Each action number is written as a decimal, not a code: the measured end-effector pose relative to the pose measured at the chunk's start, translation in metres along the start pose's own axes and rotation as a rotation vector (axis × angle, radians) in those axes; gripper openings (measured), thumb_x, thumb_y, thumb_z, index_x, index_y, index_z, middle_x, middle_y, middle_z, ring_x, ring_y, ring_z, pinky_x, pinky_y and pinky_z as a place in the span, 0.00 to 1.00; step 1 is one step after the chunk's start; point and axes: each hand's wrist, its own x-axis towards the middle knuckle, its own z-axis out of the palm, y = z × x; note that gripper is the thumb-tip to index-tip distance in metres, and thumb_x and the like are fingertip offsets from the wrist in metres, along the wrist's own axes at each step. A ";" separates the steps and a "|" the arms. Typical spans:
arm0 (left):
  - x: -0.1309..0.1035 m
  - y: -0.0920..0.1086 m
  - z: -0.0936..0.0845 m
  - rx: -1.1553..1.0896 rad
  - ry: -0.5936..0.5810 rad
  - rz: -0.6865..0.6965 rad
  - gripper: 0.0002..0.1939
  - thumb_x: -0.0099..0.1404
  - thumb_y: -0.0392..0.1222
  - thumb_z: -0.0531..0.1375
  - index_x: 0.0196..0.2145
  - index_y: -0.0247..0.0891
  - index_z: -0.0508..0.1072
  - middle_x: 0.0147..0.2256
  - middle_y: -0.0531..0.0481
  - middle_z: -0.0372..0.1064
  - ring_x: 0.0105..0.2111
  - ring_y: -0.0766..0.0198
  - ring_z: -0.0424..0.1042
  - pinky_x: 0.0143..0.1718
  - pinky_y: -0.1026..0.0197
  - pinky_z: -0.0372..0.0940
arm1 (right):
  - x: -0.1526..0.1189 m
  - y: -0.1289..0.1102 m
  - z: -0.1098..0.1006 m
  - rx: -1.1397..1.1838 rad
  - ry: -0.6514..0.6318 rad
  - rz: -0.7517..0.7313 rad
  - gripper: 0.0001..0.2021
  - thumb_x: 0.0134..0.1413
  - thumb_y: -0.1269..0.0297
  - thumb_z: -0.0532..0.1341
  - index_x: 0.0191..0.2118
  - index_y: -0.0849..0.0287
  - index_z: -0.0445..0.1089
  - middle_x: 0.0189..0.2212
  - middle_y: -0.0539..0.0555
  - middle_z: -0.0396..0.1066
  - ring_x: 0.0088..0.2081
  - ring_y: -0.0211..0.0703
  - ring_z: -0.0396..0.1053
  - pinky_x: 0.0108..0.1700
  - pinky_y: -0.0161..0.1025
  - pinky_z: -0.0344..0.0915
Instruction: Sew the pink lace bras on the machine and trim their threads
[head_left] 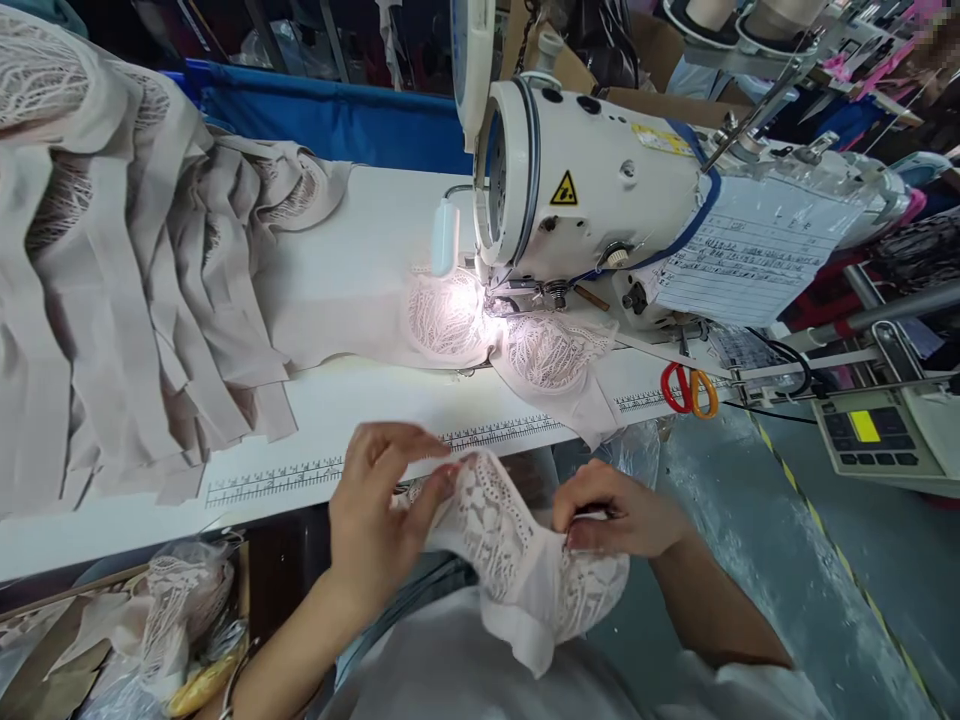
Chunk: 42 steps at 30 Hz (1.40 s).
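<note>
A pale pink lace bra piece hangs between my two hands, in front of the table edge. My left hand pinches its upper left edge between thumb and fingers. The fingers of my right hand are closed on its upper edge, near the middle where the two lace cups meet. Another lace bra piece lies under the needle area of a white sewing machine, lit by a lamp, with its band stretching left across the white table.
Many similar pieces are piled at the left. Red and orange scissors lie right of the machine, near a control panel. A printed ruler strip runs along the front edge. A box of scraps stands lower left.
</note>
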 end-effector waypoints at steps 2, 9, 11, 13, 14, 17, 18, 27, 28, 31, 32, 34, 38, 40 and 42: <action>-0.015 0.012 -0.001 0.070 -0.141 0.185 0.03 0.67 0.33 0.62 0.37 0.37 0.76 0.33 0.50 0.73 0.36 0.64 0.73 0.38 0.65 0.69 | -0.009 -0.001 0.006 -0.015 0.131 0.063 0.15 0.66 0.57 0.60 0.30 0.62 0.70 0.18 0.43 0.57 0.18 0.29 0.51 0.21 0.30 0.48; -0.056 0.020 0.027 0.188 -0.205 0.247 0.14 0.68 0.33 0.62 0.51 0.35 0.71 0.40 0.46 0.78 0.41 0.59 0.77 0.50 0.57 0.70 | -0.010 0.007 0.043 -0.219 0.329 0.132 0.08 0.65 0.68 0.58 0.34 0.60 0.71 0.20 0.43 0.57 0.19 0.29 0.50 0.22 0.30 0.49; -0.055 0.016 0.029 0.171 -0.212 0.194 0.13 0.66 0.33 0.64 0.48 0.37 0.71 0.37 0.48 0.78 0.38 0.59 0.77 0.47 0.59 0.71 | -0.007 0.009 0.050 -0.279 0.355 0.068 0.07 0.64 0.69 0.58 0.34 0.59 0.71 0.21 0.44 0.60 0.20 0.30 0.53 0.24 0.31 0.52; -0.052 0.014 0.027 0.130 -0.213 0.138 0.10 0.66 0.34 0.64 0.44 0.40 0.72 0.35 0.48 0.77 0.35 0.60 0.76 0.41 0.61 0.71 | -0.004 0.012 0.054 -0.329 0.376 -0.005 0.07 0.64 0.71 0.58 0.34 0.59 0.71 0.21 0.45 0.64 0.19 0.31 0.55 0.25 0.31 0.55; -0.050 0.013 0.025 0.108 -0.212 0.109 0.08 0.65 0.34 0.65 0.42 0.40 0.73 0.34 0.49 0.76 0.33 0.60 0.76 0.38 0.63 0.71 | -0.003 0.013 0.056 -0.349 0.384 -0.034 0.07 0.64 0.72 0.58 0.35 0.58 0.71 0.21 0.45 0.65 0.20 0.31 0.56 0.26 0.31 0.57; -0.045 0.012 0.021 0.050 -0.210 0.054 0.07 0.63 0.33 0.66 0.38 0.41 0.74 0.32 0.50 0.75 0.31 0.63 0.75 0.33 0.66 0.69 | -0.001 0.016 0.057 -0.402 0.361 -0.088 0.07 0.65 0.72 0.57 0.38 0.58 0.72 0.24 0.48 0.71 0.23 0.34 0.64 0.28 0.31 0.61; -0.045 0.012 0.020 0.039 -0.202 0.047 0.07 0.63 0.32 0.66 0.37 0.41 0.74 0.32 0.51 0.74 0.30 0.63 0.74 0.33 0.66 0.69 | -0.001 0.017 0.056 -0.421 0.353 -0.104 0.07 0.66 0.71 0.56 0.39 0.58 0.72 0.25 0.49 0.72 0.24 0.34 0.66 0.28 0.31 0.62; -0.041 0.016 -0.002 -0.111 -0.229 -0.130 0.06 0.61 0.33 0.66 0.33 0.43 0.76 0.31 0.51 0.76 0.32 0.61 0.75 0.33 0.65 0.68 | 0.001 0.026 0.041 -1.132 0.459 -0.282 0.15 0.71 0.69 0.51 0.36 0.58 0.74 0.47 0.57 0.75 0.37 0.40 0.70 0.29 0.35 0.65; -0.039 0.016 -0.006 -0.136 -0.256 -0.157 0.05 0.61 0.34 0.67 0.32 0.43 0.76 0.30 0.51 0.75 0.32 0.61 0.74 0.33 0.65 0.68 | 0.001 0.025 0.040 -1.163 0.427 -0.286 0.15 0.71 0.70 0.50 0.37 0.59 0.74 0.47 0.57 0.76 0.37 0.40 0.70 0.29 0.35 0.65; -0.032 0.015 -0.012 -0.203 -0.328 -0.211 0.04 0.61 0.37 0.67 0.29 0.43 0.76 0.30 0.50 0.76 0.34 0.59 0.74 0.36 0.63 0.68 | 0.000 0.021 0.039 -1.189 0.390 -0.260 0.14 0.70 0.71 0.51 0.38 0.58 0.74 0.51 0.57 0.74 0.39 0.41 0.70 0.32 0.36 0.67; -0.031 0.014 -0.013 -0.216 -0.351 -0.220 0.04 0.61 0.38 0.67 0.29 0.43 0.76 0.31 0.49 0.76 0.35 0.58 0.74 0.37 0.63 0.68 | 0.000 0.020 0.039 -1.197 0.385 -0.256 0.14 0.69 0.72 0.52 0.38 0.58 0.74 0.53 0.58 0.73 0.41 0.42 0.70 0.33 0.37 0.67; -0.032 0.013 -0.015 -0.214 -0.390 -0.240 0.04 0.62 0.38 0.67 0.30 0.42 0.76 0.32 0.49 0.76 0.34 0.59 0.75 0.36 0.64 0.68 | 0.001 0.019 0.039 -1.205 0.360 -0.273 0.13 0.68 0.73 0.53 0.37 0.59 0.74 0.55 0.58 0.72 0.42 0.44 0.71 0.34 0.38 0.68; -0.036 0.008 -0.021 -0.141 -0.389 -0.317 0.04 0.63 0.39 0.65 0.30 0.42 0.75 0.28 0.51 0.74 0.28 0.63 0.72 0.29 0.67 0.65 | 0.002 0.020 0.035 -0.857 0.207 -0.224 0.11 0.64 0.76 0.56 0.35 0.60 0.74 0.39 0.56 0.78 0.37 0.43 0.73 0.37 0.38 0.69; -0.036 0.003 -0.027 -0.141 -0.359 -0.359 0.05 0.64 0.41 0.65 0.30 0.41 0.73 0.27 0.51 0.72 0.27 0.63 0.71 0.28 0.67 0.63 | -0.001 0.020 0.028 -0.503 0.020 -0.126 0.09 0.62 0.72 0.59 0.32 0.59 0.74 0.32 0.53 0.75 0.33 0.39 0.72 0.36 0.34 0.68; -0.035 -0.002 -0.032 -0.174 -0.345 -0.386 0.05 0.64 0.42 0.64 0.30 0.41 0.74 0.28 0.51 0.72 0.28 0.63 0.70 0.29 0.66 0.63 | -0.006 0.021 0.020 -0.253 -0.110 -0.051 0.08 0.61 0.67 0.64 0.29 0.59 0.74 0.31 0.53 0.73 0.31 0.37 0.71 0.33 0.31 0.66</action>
